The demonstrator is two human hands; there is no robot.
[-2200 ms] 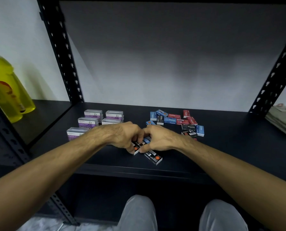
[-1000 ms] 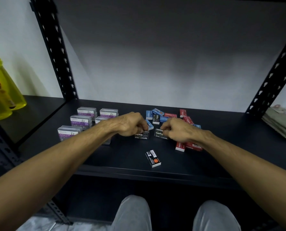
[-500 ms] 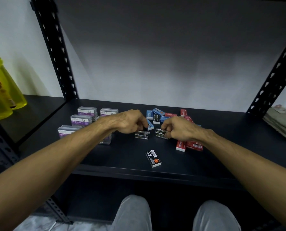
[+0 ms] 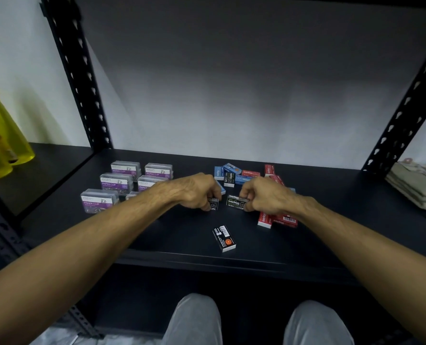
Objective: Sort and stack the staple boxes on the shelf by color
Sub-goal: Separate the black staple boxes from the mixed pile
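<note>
Flat black metal shelf [image 4: 187,247] bearing clear plastic paper-clip boxes with purple labels [image 4: 116,181] at left, mixed blue, red and black cardboard staple boxes [image 4: 243,176] at centre, one black box [image 4: 224,238] lying apart near the front edge.

- The shelf [image 4: 172,235] fills the lower middle of the frame.
- The paper clip boxes [image 4: 117,181] sit in rows at centre left on the shelf.
- The staple boxes [image 4: 243,176] cluster at centre right, behind the hands.
- One staple box [image 4: 224,238] lies alone lower centre, near the front edge.
- A bottle [image 4: 0,135] stands at far left; folded cloth [image 4: 416,188] lies at far right.
</note>
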